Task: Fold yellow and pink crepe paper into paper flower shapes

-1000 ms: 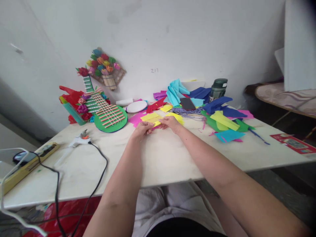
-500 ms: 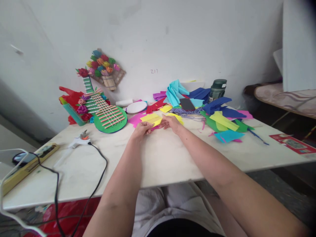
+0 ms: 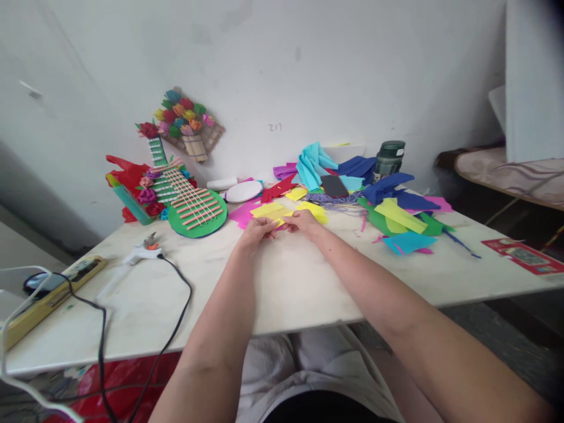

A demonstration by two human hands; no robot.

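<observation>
- One table (image 3: 299, 288) is strewn along its far side with coloured paper (image 3: 400, 216), overlapped too much to be counted.
- One green lute (image 3: 197, 207), seemingly finished, is stood at the left; behind it, one bouquet (image 3: 185, 117) is set against the wall.
- One glue gun (image 3: 143, 253) is laid near the lute; one bottle (image 3: 389, 161) is placed at the back right.
- Two hands are brought close together mid-table: the left hand (image 3: 259, 230) and right hand (image 3: 300, 222) are both closed in a pinch.
- One yellow piece (image 3: 281, 222) is gripped between them, before loose yellow sheets; its shaping is judged under way, those sheets left unworked.
</observation>
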